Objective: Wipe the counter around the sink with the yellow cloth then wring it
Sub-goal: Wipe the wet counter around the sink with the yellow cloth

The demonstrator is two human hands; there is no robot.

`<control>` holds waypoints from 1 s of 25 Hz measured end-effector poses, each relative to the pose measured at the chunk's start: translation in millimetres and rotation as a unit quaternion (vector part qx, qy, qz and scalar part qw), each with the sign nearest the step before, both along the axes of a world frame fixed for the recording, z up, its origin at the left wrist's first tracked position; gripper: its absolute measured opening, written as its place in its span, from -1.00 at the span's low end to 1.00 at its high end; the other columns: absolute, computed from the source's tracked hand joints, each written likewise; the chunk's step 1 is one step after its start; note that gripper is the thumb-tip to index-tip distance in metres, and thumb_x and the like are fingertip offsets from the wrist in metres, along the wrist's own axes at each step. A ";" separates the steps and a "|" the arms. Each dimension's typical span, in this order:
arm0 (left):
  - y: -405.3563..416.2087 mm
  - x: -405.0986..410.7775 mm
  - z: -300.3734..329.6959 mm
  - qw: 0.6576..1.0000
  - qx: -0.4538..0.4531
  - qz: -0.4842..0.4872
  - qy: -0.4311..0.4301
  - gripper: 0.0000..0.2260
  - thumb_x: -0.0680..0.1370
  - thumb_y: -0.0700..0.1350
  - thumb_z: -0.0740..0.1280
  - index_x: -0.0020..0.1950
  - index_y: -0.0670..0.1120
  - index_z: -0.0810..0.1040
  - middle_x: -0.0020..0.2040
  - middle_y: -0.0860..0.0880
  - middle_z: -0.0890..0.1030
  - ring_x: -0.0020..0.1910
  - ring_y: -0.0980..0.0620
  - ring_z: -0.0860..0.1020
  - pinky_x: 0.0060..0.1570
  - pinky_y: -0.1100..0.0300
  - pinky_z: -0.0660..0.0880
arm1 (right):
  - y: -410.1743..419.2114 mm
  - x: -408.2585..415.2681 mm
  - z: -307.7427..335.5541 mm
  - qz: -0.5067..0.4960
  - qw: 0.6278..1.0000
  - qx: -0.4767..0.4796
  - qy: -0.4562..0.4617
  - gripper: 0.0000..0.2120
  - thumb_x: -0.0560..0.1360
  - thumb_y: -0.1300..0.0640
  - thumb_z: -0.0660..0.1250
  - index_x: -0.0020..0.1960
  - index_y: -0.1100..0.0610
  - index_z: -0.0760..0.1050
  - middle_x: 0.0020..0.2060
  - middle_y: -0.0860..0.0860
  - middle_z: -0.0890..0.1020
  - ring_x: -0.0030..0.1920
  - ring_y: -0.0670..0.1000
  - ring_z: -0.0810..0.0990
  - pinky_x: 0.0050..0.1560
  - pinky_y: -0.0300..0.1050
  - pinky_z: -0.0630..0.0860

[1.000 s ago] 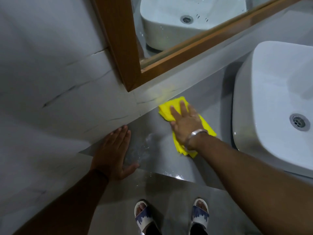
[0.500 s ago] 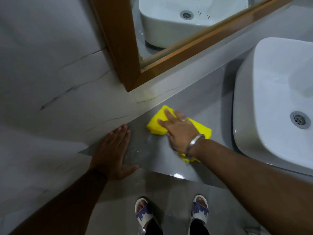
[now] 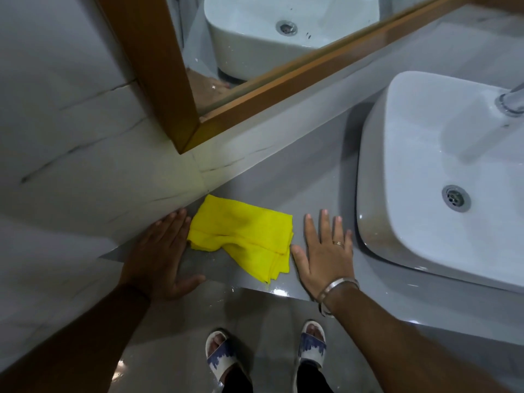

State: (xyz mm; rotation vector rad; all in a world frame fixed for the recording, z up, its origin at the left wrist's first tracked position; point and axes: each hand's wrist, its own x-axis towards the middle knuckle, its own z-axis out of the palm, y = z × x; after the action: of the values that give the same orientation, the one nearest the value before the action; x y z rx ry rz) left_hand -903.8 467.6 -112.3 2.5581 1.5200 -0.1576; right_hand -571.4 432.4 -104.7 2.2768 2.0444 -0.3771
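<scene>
The yellow cloth (image 3: pixel 243 236) lies folded and rumpled on the grey counter (image 3: pixel 300 188), in the corner by the wall. My left hand (image 3: pixel 161 251) rests flat on the counter just left of the cloth, fingers touching its edge. My right hand (image 3: pixel 326 251) lies flat and open on the counter just right of the cloth, between it and the white sink (image 3: pixel 442 177). Neither hand holds the cloth. The right hand wears a ring and a metal bracelet.
A wood-framed mirror (image 3: pixel 255 89) hangs on the marbled wall (image 3: pixel 71 137) above the counter. A chrome tap (image 3: pixel 510 100) reaches over the basin at the right edge. My sandalled feet (image 3: pixel 221 353) stand on the wet floor below the counter's front edge.
My right hand has come off the cloth and moved to its right, flat on the counter. The cloth now lies free, nearer my left hand. The view has shifted.
</scene>
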 end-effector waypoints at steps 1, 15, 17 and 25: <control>0.1 1.9 1.3 1.000 -0.001 0.000 -0.001 -0.02 0.38 0.42 0.20 0.51 -0.31 0.19 0.53 -0.28 0.21 0.50 -0.23 0.22 0.46 -0.11 0.16 | 1.7 -1.5 -1.2 -0.004 1.000 -0.002 -0.005 -0.34 0.51 -0.27 -0.10 0.53 -0.01 0.04 0.54 0.16 0.07 0.52 0.27 0.00 0.44 0.30 0.01; 0.2 103.2 -1.8 0.998 0.031 0.048 -0.027 -0.48 0.52 0.25 0.16 0.41 0.04 0.44 0.42 -0.10 0.47 0.38 -0.18 0.43 0.34 -0.15 0.25 | 3.3 -5.8 -2.9 -0.003 0.999 0.008 -0.032 -0.37 0.50 -0.25 -0.10 0.52 -0.04 0.06 0.54 0.13 0.09 0.52 0.24 0.02 0.44 0.28 0.02; -15.8 51.2 -8.3 0.993 0.077 0.093 -0.013 -0.49 0.56 0.24 0.12 0.41 0.03 0.44 0.43 -0.12 0.45 0.37 -0.20 0.43 0.31 -0.16 0.26 | 2.3 -4.6 -0.1 -0.006 0.999 0.005 -0.037 -0.35 0.49 -0.26 -0.15 0.52 -0.03 0.04 0.54 0.13 0.09 0.52 0.24 0.02 0.44 0.27 0.03; -28.3 76.7 -8.9 0.995 0.034 0.083 -0.036 -0.44 0.54 0.24 0.11 0.46 -0.02 0.40 0.47 -0.15 0.40 0.41 -0.22 0.39 0.37 -0.14 0.20 | 2.1 -6.3 0.4 -0.007 0.999 0.000 -0.037 -0.35 0.49 -0.24 -0.12 0.52 -0.01 0.06 0.53 0.15 0.11 0.51 0.25 0.04 0.43 0.29 0.05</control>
State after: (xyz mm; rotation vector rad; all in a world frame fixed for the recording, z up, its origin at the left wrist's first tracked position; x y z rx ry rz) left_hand -827.1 439.3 -121.2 2.4445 1.7286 0.0071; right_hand -577.7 434.4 -104.4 2.2699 1.9959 -0.2888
